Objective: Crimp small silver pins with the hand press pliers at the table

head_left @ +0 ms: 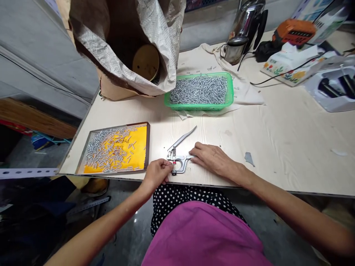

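Observation:
A pair of silver snap-fastener pliers (pixel 181 161) lies on the table near its front edge, one long lever raised away from the body. My right hand (pixel 210 157) is closed on the end of the fixed handle, holding it from the right. At the jaw, beside a red part, the fingertips of my left hand (pixel 160 170) are pinched together; whatever they hold is too small to make out. Left of that hand is a shallow tray (pixel 148 144) with a yellow bottom, strewn with small silver metal pins (pixel 104 151).
Behind the pliers stands a green plastic basket (pixel 199 107) heaped with similar pins. A large open woven sack (pixel 166 40) rises at the back left. Toward the back right are a metal cup (pixel 234 51), a kettle (pixel 246 18), an orange battery (pixel 294 31) and a tissue pack (pixel 294 66).

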A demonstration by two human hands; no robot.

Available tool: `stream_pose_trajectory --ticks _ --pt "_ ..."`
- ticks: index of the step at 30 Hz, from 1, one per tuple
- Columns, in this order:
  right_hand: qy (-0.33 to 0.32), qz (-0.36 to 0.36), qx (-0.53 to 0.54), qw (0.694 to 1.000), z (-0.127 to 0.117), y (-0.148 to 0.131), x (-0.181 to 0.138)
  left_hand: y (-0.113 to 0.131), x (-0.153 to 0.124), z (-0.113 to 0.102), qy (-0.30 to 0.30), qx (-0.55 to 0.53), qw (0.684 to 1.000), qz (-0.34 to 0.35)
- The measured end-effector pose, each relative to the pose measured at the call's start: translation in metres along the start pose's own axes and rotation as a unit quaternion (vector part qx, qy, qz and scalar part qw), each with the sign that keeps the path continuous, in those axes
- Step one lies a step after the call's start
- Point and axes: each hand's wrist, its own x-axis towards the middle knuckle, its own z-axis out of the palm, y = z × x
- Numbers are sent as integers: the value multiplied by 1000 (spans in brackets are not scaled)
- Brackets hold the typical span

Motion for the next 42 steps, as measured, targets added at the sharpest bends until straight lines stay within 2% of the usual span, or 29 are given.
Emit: stream_pose_trajectory --ticks 1,3,4,6,8,11,15,19,23,25,28,29,32,34,39,42 --pt "10 5 11 1000 -4 2 3 -1 -6 3 34 40 995 81" --pt "39 15 8 999 -10 7 10 -7 -18 11 64 105 961 247" --pt "51 17 -4 999 -13 10 15 -12 -23 17 55 131 939 312" --pt "59 6 -32 998 -17 17 27 -23 -28 31 23 178 903 391" --pt "45 -16 -52 997 -19 22 40 -34 -28 44 14 217 879 425" --pt "4 -44 -68 997 -20 32 60 -46 -24 54 28 256 862 436" --pt "-39 -89 -81 992 -20 46 87 -51 -20 53 17 272 858 436" --pt "-42 -125 -87 987 -20 52 103 -46 -22 49 7 241 869 432" --pt "-16 -116 -89 989 -15 46 101 -29 -30 41 -8 159 901 404" --pt "-7 -100 -98 990 -12 42 98 -19 -32 33 39 108 927 356" --pt "1 -80 -111 991 -9 37 94 -12 -26 18 154 35 958 240" --pt "5 -77 -110 991 -9 35 93 -12 -23 13 160 7 968 193" --pt "12 -75 -102 992 -11 33 91 -15 -10 6 99 -83 991 46" --pt "5 -75 -103 992 -14 32 90 -15 -4 5 65 -121 990 -12" --pt "-9 -77 -106 991 -18 32 90 -6 1 10 10 -143 988 -64" --pt "-10 -78 -93 992 -20 32 89 -2 2 10 -1 -140 987 -80"
